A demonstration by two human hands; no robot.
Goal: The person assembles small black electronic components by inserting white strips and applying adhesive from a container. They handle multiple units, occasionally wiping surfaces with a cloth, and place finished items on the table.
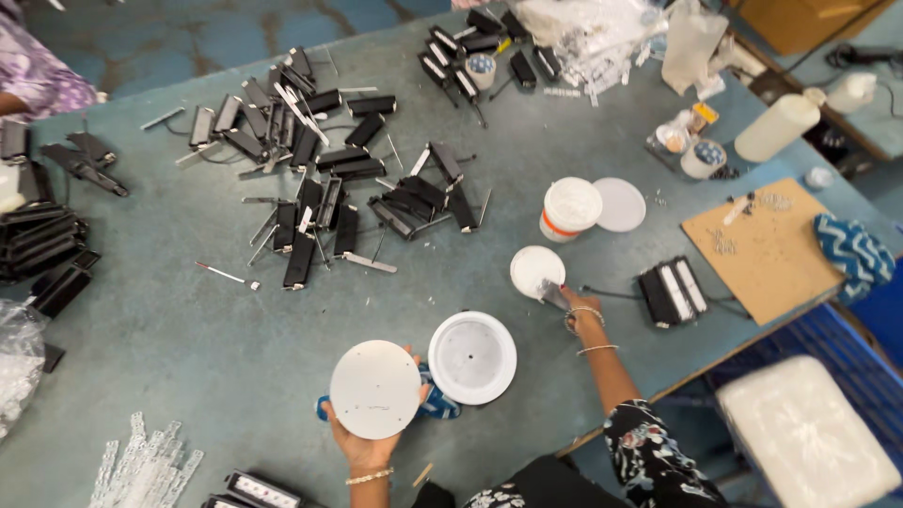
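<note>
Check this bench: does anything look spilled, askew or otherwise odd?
Nothing looks spilled. The black rectangular housings lie in loose, criss-crossed heaps rather than stacked, and small screws are scattered on the brown board. The white tub sits open, its lid beside it.

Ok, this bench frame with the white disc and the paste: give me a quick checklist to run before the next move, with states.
1. Left hand grips the round white disc from below, flat face up: ok.
2. Right hand has the small spatula at the open paste lid: ok.
3. Paste loaded on the spatula: cannot tell, too small.
4. White round housing lies on the table beside the disc, open side up: ok.
5. White tub uncovered, its flat lid beside it: ok.
6. Black driver unit with its cable lies close to the right wrist: not ok.
</note>
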